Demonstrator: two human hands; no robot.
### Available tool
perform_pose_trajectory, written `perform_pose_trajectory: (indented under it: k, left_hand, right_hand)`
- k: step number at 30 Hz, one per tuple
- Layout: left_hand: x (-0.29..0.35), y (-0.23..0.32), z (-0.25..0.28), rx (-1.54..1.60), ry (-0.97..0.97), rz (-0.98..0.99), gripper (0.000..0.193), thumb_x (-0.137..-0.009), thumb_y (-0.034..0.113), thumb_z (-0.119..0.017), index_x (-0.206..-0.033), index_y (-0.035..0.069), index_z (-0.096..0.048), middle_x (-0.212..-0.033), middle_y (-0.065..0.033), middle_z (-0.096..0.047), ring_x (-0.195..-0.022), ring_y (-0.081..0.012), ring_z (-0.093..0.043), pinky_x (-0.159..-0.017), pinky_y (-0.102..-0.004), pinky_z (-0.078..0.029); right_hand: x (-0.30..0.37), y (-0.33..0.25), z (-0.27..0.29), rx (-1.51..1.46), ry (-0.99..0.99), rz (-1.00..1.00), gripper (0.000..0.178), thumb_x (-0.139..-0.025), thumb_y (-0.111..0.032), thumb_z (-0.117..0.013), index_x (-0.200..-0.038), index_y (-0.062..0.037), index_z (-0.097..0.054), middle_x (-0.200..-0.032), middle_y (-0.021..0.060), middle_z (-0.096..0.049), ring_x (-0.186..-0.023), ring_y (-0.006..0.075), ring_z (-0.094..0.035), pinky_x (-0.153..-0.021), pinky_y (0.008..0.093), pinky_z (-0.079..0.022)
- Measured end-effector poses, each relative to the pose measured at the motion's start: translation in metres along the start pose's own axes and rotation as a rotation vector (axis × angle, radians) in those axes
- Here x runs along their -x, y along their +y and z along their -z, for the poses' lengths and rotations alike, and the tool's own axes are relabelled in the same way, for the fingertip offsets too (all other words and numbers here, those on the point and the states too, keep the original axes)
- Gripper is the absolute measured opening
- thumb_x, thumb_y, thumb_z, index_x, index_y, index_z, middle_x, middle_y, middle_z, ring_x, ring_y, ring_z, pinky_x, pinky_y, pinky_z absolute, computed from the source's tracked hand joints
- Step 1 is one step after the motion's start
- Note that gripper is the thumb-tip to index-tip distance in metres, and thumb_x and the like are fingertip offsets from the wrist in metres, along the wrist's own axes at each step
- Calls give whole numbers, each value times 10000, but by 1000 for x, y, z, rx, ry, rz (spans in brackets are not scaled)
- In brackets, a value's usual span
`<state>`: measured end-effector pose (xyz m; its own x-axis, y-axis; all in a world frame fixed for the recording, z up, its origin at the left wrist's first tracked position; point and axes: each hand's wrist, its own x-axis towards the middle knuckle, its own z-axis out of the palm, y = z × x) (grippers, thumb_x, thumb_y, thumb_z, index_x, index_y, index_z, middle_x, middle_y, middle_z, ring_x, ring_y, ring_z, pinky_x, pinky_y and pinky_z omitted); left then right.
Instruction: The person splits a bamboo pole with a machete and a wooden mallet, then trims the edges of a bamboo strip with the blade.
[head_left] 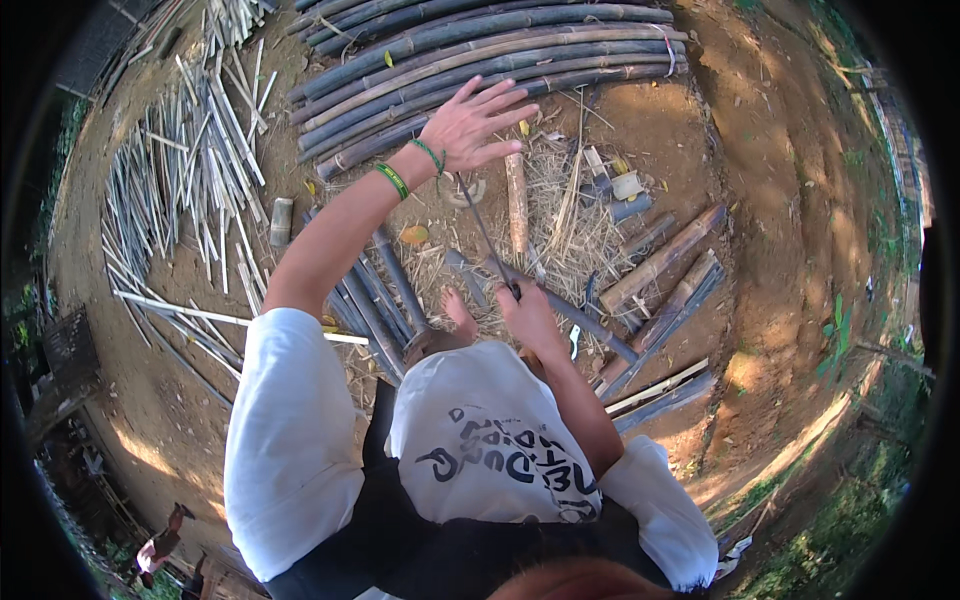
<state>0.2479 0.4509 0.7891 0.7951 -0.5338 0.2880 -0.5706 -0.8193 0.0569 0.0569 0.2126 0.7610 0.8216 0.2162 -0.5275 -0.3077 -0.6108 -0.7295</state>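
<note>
From my end of the feed I see the right hand (530, 312) in front of the body, its fingers wrapped around the dark handle (515, 290) of a long, thin knife (483, 228). The blade runs from those right fingers up and to the left, toward the left wrist; I cannot tell whether the 2 touch. I have the left hand (468, 136) reaching out ahead, its fingers spread wide and holding nothing. Beyond the left fingers I see long bamboo poles (560, 40) lying side by side; I can't make out whether the fingertips touch them. I count 2 green bands (392, 180) on that arm. Below the left fingers I see a short brown pole (517, 205), with pale shavings (560, 165) beside it. Just right of the right fingers, a dark tube (590, 322) slants away, and farther right I see thick bamboo pieces (660, 262). To the left of the right fingers I spot 1 bare foot (457, 308), then a bundle of dark poles (375, 305). Well left of the left fingers, I see many split strips (185, 170) scattered over brown ground (770, 200).
</note>
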Motion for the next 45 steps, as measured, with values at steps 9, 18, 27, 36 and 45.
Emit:
perform_pose_trajectory:
  k: [9, 18, 27, 36, 45]
  left_hand:
    - [19, -27, -88, 144, -149, 5, 598, -1060, 545, -393, -1571, 237, -416, -1590, -76, -454, -1509, -293, -352, -1238, -530, -242]
    - [133, 69, -20, 1195, 535, 1252, 533, -1077, 403, -517, -1422, -3, -527, -1283, -229, -640, -1202, -285, -595, -1013, -372, -464]
    - [188, 121, -77, 769, 270, 1473, 348, -988, 325, -706, -971, -19, -656, -660, -44, -655, -536, -110, -609, -449, -277, -496]
    - [291, 49, -67, 529, 139, 1615, 201, -997, 228, -691, -886, 66, -647, -543, 47, -523, -418, -46, -474, -367, -219, -344]
    - [339, 84, -78, 286, 422, 1592, 115, -1041, 172, -620, -1049, 60, -597, -555, 43, -427, -439, -45, -376, -417, -234, -319]
  right_hand:
    - [-13, 32, -4, 85, -12, 42, 469, -958, -399, -579, -942, 55, -691, -795, 291, -675, -810, 468, -684, -748, 495, -520]
    - [-70, 9, -70, -293, -74, 1, 702, -1050, -624, -403, -1005, 48, -601, -846, 216, -655, -818, 353, -639, -737, 468, -474]
    - [-124, 44, -123, -510, -157, 330, 646, -1084, -569, -362, -939, 9, -613, -896, 119, -572, -895, 276, -572, -872, 464, -452]
    - [-347, 430, -138, 360, -351, -288, 930, -861, -660, -688, -1410, 70, -516, -1432, 288, -555, -1341, 388, -551, -1106, 392, -474]
    - [-514, 569, -191, 274, 288, -264, 1026, -678, -456, -924, -1422, 3, -386, -1385, 282, -507, -1271, 436, -550, -1053, 462, -498]
